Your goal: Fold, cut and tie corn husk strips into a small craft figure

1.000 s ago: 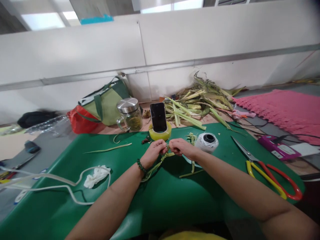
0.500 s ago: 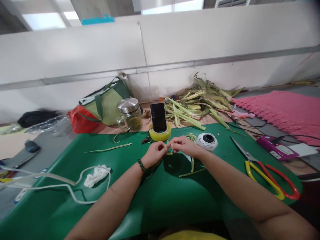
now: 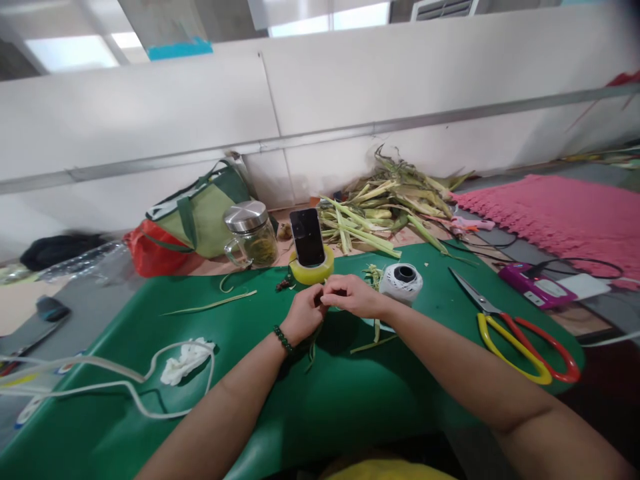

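My left hand (image 3: pixel 304 312), with a dark green bead bracelet (image 3: pixel 283 338) on its wrist, is closed in a pinch. A thin green plant strip (image 3: pixel 313 350) hangs below its fingers. Against it, fingertips meeting, is my right hand (image 3: pixel 354 295), also closed; whatever lies between its fingers is hidden. Just right of that hand stands a spool of white thread (image 3: pixel 401 283). A small braided plant piece (image 3: pixel 373 274) shows behind the right wrist, and a loose strip (image 3: pixel 373 344) lies on the green mat (image 3: pixel 350 400) below it.
A phone (image 3: pixel 307 237) leans upright in a yellow tape roll (image 3: pixel 313 272). Behind it lie a heap of husks (image 3: pixel 395 193), a lidded glass mug (image 3: pixel 261 247) and a green bag (image 3: pixel 210 223). Large scissors (image 3: pixel 520 340) rest at right; a white cable (image 3: pixel 143 387) and crumpled tissue (image 3: pixel 186 362) at left.
My hands have drawn closer together, and the green strip now hangs visibly below my left hand. The whole view has shifted slightly, so things sit a little further left.
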A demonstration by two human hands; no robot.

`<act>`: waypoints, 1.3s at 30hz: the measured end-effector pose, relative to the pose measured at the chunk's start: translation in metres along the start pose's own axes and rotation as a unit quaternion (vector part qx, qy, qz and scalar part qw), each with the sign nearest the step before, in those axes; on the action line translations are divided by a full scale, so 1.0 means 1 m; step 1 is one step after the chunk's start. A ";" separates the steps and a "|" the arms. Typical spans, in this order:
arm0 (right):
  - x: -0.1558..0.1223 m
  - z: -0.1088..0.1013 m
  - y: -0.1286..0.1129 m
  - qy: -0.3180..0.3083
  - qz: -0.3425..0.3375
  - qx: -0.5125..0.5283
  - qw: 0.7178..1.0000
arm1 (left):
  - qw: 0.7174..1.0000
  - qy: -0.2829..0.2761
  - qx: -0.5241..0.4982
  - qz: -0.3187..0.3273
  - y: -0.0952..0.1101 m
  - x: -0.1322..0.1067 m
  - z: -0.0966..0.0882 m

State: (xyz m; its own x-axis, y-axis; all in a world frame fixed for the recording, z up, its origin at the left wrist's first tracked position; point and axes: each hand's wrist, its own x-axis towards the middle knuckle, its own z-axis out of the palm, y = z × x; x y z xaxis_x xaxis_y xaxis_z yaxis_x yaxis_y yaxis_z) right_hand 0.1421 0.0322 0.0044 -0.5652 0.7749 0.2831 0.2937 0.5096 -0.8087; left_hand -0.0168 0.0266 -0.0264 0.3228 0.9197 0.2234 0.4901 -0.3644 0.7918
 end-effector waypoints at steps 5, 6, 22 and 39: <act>-0.001 0.004 -0.003 -0.011 0.017 0.010 1.000 | 1.000 0.011 0.019 0.009 0.003 -0.001 0.003; -0.001 0.005 -0.004 -0.008 0.027 0.031 0.999 | 1.000 0.007 0.012 0.014 0.004 -0.001 0.003; 0.004 0.012 0.027 0.055 0.119 0.083 0.988 | 0.992 0.009 -0.121 -0.026 0.006 0.002 -0.006; -0.003 0.011 0.009 0.035 0.156 0.061 0.985 | 0.999 0.029 0.018 0.031 0.006 -0.003 0.000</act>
State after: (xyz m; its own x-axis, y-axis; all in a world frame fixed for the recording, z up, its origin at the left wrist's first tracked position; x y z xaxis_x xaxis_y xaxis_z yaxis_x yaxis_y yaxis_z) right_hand 0.1382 0.0305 -0.0089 -0.4064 0.9127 0.0425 0.3477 0.1974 -0.9166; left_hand -0.0150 0.0214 -0.0226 0.3057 0.9019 0.3050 0.5003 -0.4247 0.7545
